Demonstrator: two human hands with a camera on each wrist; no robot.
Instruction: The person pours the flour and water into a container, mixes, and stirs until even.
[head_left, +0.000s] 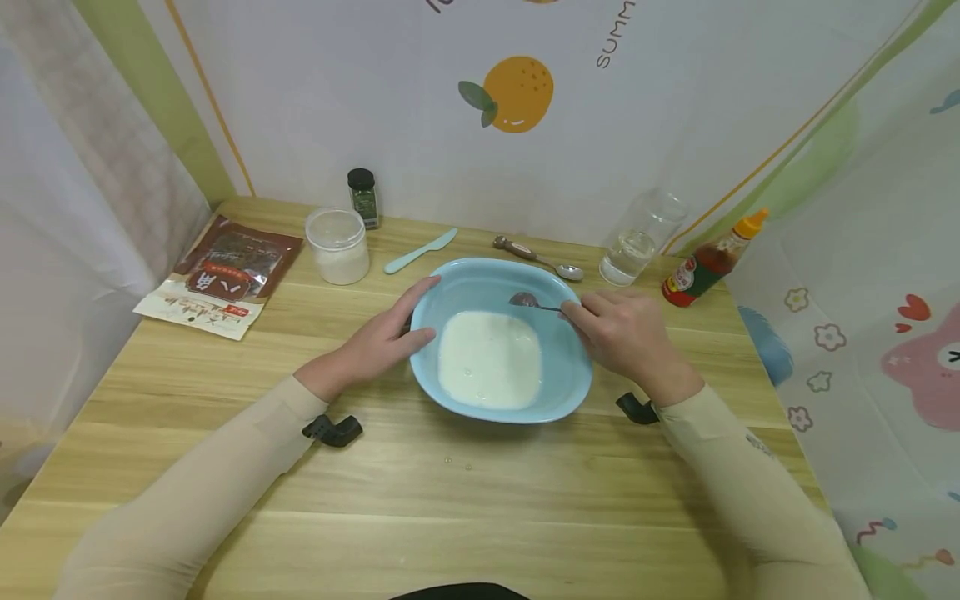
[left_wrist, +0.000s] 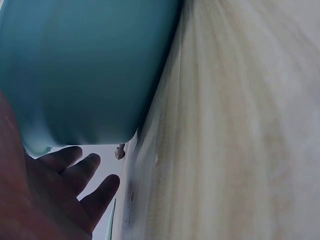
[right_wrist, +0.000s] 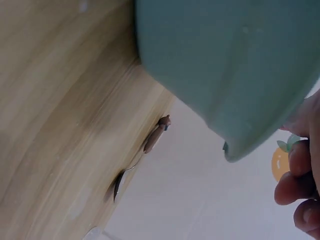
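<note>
A light blue bowl (head_left: 425, 379) stands on the table, with a white liquid (head_left: 489, 358) in its bottom. My left hand (head_left: 386, 329) holds its left rim, thumb and a fingertip over the edge; in the left wrist view other fingers (left_wrist: 100, 197) stretch along the outside. At the right rim, my right hand (head_left: 622, 333) pinches the handle of a small metal spoon (head_left: 523, 299). The spoon's head hangs inside the bowl, above the liquid. In the right wrist view the curled fingers (right_wrist: 292, 187) show beside the bowl, and the spoon is hidden.
Behind the bowl lie a light blue knife (head_left: 422, 252) and a brown-handled spoon (head_left: 536, 257). A jar of white contents (head_left: 337, 250), a herb bottle (head_left: 363, 200) and a brown packet (head_left: 232, 271) are at left. A glass (head_left: 630, 254) and a sauce bottle (head_left: 701, 271) stand at right.
</note>
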